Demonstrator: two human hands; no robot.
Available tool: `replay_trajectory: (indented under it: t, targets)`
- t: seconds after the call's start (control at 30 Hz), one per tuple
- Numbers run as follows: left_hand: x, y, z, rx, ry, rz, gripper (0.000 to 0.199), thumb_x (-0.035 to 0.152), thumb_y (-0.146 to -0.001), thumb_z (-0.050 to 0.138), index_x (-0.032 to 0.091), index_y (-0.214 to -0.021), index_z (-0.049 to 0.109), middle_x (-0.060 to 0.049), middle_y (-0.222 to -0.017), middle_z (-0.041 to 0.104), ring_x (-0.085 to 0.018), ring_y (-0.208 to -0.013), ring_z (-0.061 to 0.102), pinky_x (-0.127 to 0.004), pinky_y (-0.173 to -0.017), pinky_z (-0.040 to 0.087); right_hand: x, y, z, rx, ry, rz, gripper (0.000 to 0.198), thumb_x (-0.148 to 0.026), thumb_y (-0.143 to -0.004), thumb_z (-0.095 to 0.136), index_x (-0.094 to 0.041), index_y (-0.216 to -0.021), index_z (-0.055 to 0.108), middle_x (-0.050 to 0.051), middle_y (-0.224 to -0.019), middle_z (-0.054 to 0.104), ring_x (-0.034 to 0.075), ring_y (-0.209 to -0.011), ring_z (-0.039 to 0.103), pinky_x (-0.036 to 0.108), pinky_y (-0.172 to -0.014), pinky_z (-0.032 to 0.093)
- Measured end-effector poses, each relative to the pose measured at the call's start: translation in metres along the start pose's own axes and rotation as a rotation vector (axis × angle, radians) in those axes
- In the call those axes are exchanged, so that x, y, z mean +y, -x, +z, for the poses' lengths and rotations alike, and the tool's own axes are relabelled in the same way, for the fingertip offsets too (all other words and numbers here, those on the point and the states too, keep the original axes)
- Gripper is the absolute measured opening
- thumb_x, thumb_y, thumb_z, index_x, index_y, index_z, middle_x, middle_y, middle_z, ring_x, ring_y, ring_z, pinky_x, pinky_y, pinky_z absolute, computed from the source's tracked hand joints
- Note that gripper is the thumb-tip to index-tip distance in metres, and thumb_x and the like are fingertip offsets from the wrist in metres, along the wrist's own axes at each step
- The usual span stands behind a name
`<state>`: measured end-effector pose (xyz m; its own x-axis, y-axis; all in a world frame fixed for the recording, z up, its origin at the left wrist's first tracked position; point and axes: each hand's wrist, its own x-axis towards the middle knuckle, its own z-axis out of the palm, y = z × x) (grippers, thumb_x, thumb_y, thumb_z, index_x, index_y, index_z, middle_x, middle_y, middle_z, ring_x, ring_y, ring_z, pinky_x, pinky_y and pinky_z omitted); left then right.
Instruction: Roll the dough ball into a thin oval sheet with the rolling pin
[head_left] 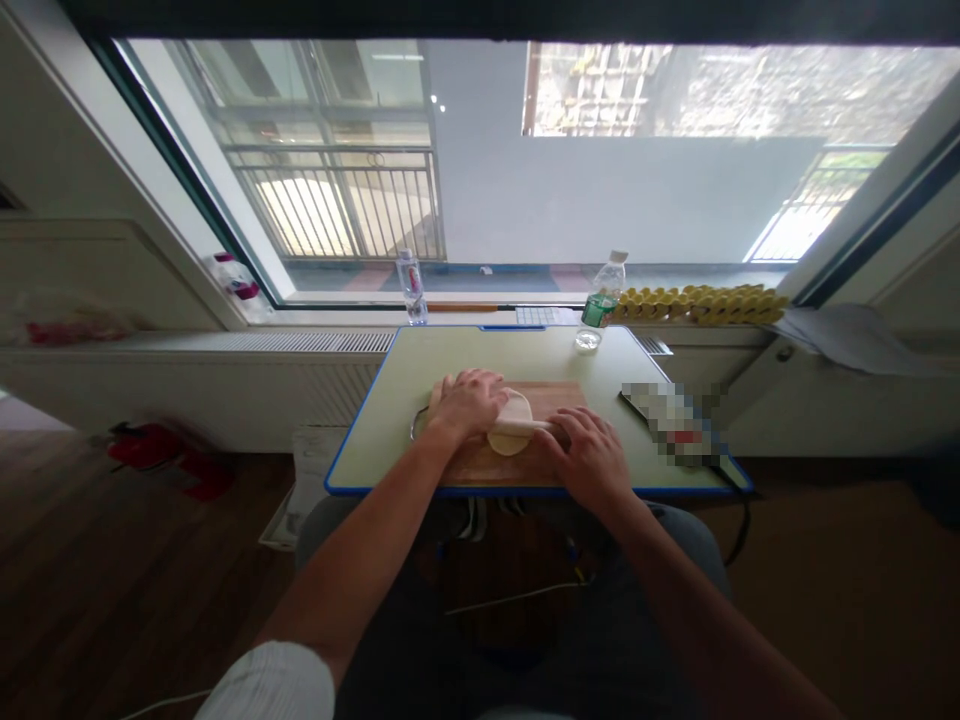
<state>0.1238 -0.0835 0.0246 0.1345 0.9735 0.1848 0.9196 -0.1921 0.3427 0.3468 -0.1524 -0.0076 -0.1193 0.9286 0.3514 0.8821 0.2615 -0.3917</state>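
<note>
Bottle [412,288], clear, upright behind table's [386,395] far edge, left; nearer, left hand [466,405] over left end of rolling pin [519,428], fingers partly hidden, cannot tell how closed; flat dough round [517,406] on wooden board [486,470], pin lying across it, between both hands; right hand [591,452] curled round pin's right end; green-labelled bottle [598,308] upright beyond; far right, pixelated object [681,425] on table
</note>
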Motion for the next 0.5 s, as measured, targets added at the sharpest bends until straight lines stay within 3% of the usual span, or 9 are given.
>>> replay_trajectory:
  t: [0.1,0.2,0.37,0.5]
  targets:
    - [-0.005,0.005,0.006,0.039,-0.024,0.009,0.044,0.051,-0.108,0.048,0.032,-0.138,0.072,-0.004,-0.154,0.069,-0.03,-0.146,0.057,-0.056,-0.129,0.035,-0.002,-0.009,-0.004,0.005,-0.011,0.043,0.043,-0.046,-0.111,0.044,-0.025,-0.131,0.076,0.008,-0.147,0.072,0.027,-0.143,0.059,0.042,-0.123,0.041]
    - [-0.009,0.007,0.006,0.056,-0.05,0.007,0.044,0.052,-0.107,0.048,0.03,-0.136,0.073,-0.006,-0.153,0.069,-0.031,-0.144,0.058,-0.057,-0.127,0.037,-0.007,-0.017,-0.006,0.012,-0.001,0.121,0.048,-0.045,-0.11,0.047,-0.02,-0.144,0.071,0.011,-0.153,0.068,0.028,-0.14,0.063,0.039,-0.119,0.046]
    - [-0.013,0.002,0.001,0.074,-0.039,-0.034,0.042,0.053,-0.107,0.049,0.031,-0.132,0.075,-0.005,-0.152,0.07,-0.031,-0.143,0.059,-0.054,-0.127,0.037,-0.015,-0.026,-0.003,0.016,0.038,0.12,0.047,-0.048,-0.106,0.054,-0.021,-0.139,0.074,0.011,-0.15,0.07,0.03,-0.136,0.064,0.039,-0.115,0.049]
    - [-0.015,-0.006,0.0,0.078,-0.02,-0.06,0.042,0.053,-0.106,0.049,0.032,-0.131,0.076,-0.006,-0.149,0.071,-0.033,-0.143,0.058,-0.06,-0.13,0.033,-0.014,-0.041,-0.001,-0.002,0.146,0.119,0.048,-0.044,-0.105,0.049,-0.022,-0.14,0.074,0.012,-0.149,0.07,0.033,-0.136,0.06,0.047,-0.119,0.045]
